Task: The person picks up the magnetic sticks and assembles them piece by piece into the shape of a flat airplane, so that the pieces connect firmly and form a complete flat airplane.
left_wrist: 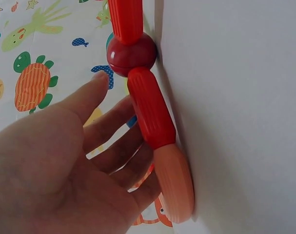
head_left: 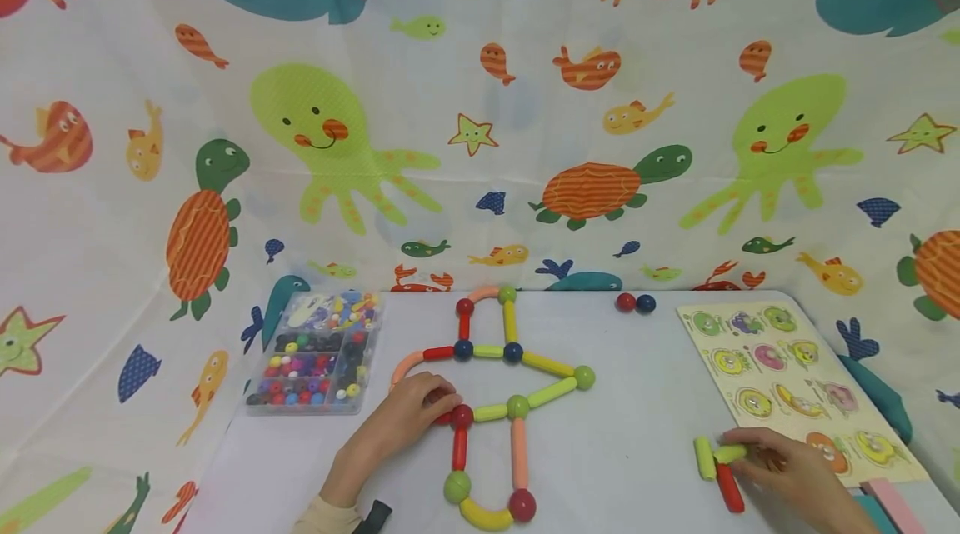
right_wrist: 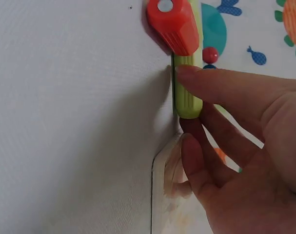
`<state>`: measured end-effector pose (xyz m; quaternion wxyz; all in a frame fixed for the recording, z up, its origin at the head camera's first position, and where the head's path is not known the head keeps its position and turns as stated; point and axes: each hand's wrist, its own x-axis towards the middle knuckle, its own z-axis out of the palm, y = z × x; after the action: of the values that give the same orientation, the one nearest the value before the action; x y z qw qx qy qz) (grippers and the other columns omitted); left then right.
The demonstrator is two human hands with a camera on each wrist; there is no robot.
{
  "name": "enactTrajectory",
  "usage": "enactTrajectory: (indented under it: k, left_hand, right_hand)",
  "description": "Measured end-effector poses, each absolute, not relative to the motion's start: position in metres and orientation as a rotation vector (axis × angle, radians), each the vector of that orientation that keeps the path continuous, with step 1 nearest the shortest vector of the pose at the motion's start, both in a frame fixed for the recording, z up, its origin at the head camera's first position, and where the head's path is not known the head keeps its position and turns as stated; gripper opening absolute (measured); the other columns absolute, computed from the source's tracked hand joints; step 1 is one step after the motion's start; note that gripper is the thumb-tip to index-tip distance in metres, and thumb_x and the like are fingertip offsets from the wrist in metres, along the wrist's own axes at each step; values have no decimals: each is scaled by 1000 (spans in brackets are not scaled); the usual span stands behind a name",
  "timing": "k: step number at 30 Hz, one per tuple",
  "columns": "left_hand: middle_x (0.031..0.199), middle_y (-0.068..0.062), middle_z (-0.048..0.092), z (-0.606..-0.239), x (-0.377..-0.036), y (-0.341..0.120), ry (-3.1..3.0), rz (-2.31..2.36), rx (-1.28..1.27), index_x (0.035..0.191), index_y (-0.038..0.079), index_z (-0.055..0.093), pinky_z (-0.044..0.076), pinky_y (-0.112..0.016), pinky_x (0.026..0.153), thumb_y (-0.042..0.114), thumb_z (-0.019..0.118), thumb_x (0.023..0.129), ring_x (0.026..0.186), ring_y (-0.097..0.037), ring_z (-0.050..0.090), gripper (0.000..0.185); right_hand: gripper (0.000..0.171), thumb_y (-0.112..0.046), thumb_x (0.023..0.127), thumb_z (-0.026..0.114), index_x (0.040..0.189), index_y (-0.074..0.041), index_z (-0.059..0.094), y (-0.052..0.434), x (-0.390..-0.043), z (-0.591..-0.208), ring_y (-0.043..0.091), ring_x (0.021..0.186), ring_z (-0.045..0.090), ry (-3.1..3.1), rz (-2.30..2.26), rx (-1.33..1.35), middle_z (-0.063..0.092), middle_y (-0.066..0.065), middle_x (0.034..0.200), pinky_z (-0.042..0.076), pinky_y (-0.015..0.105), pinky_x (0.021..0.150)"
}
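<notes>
Several magnetic rods and balls are joined into a figure on the white table. Beside its left side is my left hand (head_left: 405, 413), fingers extended behind a short red rod (left_wrist: 151, 109) and thumb raised away from it. That rod runs between a dark red ball (left_wrist: 133, 53) and a peach curved rod (left_wrist: 174, 185). At the right, my right hand (head_left: 798, 471) pinches a yellow-green rod (right_wrist: 188, 100) between thumb and fingers. A loose red rod (head_left: 730, 489) meets the pinched rod, and another yellow-green rod (head_left: 704, 459) lies just left of them.
A clear compartment box (head_left: 300, 411) of beads stands at the left. A fruit puzzle board (head_left: 765, 381) lies at the right, under part of the right hand's side. A red ball (head_left: 626, 301) and a blue ball (head_left: 646, 303) sit at the back, before a sea-animal cloth (head_left: 465, 176).
</notes>
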<state>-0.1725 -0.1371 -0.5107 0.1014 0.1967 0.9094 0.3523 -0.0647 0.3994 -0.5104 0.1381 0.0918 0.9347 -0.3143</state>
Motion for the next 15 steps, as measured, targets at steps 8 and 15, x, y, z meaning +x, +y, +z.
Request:
enactTrajectory:
  k: [8,15]
  left_hand:
    - [91,18,65,-512,-173,-139,2678,1051,591,106,23,72,50,-22,75,42,67,97,85,-5,55,21]
    - [90,17,65,-511,-173,-140,2662,1069,600,106,23,73,50,-22,75,42,66,97,84,-4,56,22]
  right_hand:
    - [46,-45,85,78,122,-19,72,396,-70,-513,8,84,49,2747,-815,274,67,-1,111,42,19,69]
    - [48,-44,88,75,126,-15,70,393,-77,-512,10,80,55,2807,-868,294,72,3,114,47,20,66]
